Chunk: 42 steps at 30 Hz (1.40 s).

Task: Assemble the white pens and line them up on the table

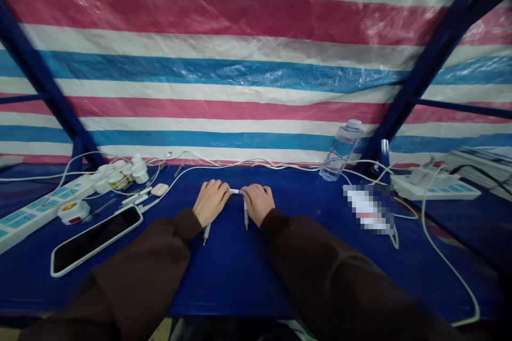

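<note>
In the middle of the blue table, a white pen (235, 191) lies crosswise between my two hands. My left hand (210, 202) is closed at the pen's left end, palm down, with its fingertips hidden. My right hand (258, 202) closes on the right end, close to the tabletop. A grey pen (206, 234) sticks out from beneath my left hand, its tip pointing toward me. Beside my right hand, another grey pen (246, 216) points the same way, its upper part partly covered by the fingers.
To the left are a phone (96, 241) on a cable, a power strip (48, 203), chargers (116, 176) and a small pinkish case (159, 189). A water bottle (341, 150), a blurred-out item (368, 209) and a second power strip (436, 191) stand on the right. Cables run along the back.
</note>
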Available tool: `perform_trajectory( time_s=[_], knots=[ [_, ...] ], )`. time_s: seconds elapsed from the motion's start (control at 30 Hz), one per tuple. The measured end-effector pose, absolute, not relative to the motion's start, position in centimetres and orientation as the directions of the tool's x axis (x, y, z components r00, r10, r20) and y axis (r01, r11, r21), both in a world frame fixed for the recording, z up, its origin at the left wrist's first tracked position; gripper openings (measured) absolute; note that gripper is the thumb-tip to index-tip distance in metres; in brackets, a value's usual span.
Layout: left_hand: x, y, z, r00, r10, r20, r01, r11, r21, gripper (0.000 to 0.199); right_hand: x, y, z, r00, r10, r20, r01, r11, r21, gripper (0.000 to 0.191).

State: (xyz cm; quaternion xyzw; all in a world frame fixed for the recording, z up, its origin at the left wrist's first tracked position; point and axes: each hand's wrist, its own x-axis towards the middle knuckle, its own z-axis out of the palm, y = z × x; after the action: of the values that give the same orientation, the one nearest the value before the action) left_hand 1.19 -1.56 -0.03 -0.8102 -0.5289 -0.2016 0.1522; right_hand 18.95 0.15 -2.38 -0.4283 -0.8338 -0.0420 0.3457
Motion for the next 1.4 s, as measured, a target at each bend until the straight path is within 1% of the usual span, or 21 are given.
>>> perform_trajectory(
  time_s=[0.2,0.43,0.6,0.67,0.87,1.0,1.13,1.3,1.4],
  knots=[
    [1.11,-1.52,-0.13,0.379,0.795,0.473,0.907,-0.421,-0.019,0.031,19.10,0.14,-2.40,-0.402,0.699,0.592,0.727,0.636,-0.257,0.013],
    [0.99,-1.37,-0.36,0.385,0.789,0.479,0.900,-0.435,-0.007,0.031,18.90,0.18,-2.47,-0.410,0.698,0.587,0.732,0.636,-0.244,0.017],
    [1.06,-1.42,-0.29,0.389,0.793,0.469,0.895,-0.446,0.011,0.031,19.05,0.11,-2.40,-0.409,0.701,0.584,0.709,0.647,-0.280,0.012],
    [1.06,-1.43,-0.27,0.385,0.793,0.472,0.895,-0.445,0.017,0.031,19.04,0.14,-2.49,-0.404,0.695,0.595,0.699,0.654,-0.290,0.015],
    [0.98,-1.38,-0.37,0.387,0.790,0.476,0.889,-0.457,0.036,0.030,18.86,0.39,-2.72,-0.409,0.687,0.601,0.711,0.653,-0.263,0.018],
    [1.00,-1.39,-0.40,0.387,0.787,0.480,0.884,-0.464,0.047,0.031,18.97,0.26,-2.43,-0.419,0.700,0.578,0.704,0.653,-0.280,0.013],
    [1.04,-1.45,-0.30,0.389,0.787,0.479,0.881,-0.469,0.056,0.031,19.02,0.06,-2.26,-0.411,0.703,0.581,0.692,0.655,-0.303,0.011],
    [1.08,-1.52,-0.15,0.379,0.789,0.484,0.880,-0.468,0.074,0.032,18.91,0.01,-2.24,-0.427,0.682,0.594,0.703,0.663,-0.256,0.019],
    [1.11,-1.57,-0.14,0.386,0.785,0.484,0.877,-0.475,0.071,0.033,18.95,-0.06,-2.07,-0.436,0.688,0.580,0.706,0.661,-0.254,0.017]
  ],
)
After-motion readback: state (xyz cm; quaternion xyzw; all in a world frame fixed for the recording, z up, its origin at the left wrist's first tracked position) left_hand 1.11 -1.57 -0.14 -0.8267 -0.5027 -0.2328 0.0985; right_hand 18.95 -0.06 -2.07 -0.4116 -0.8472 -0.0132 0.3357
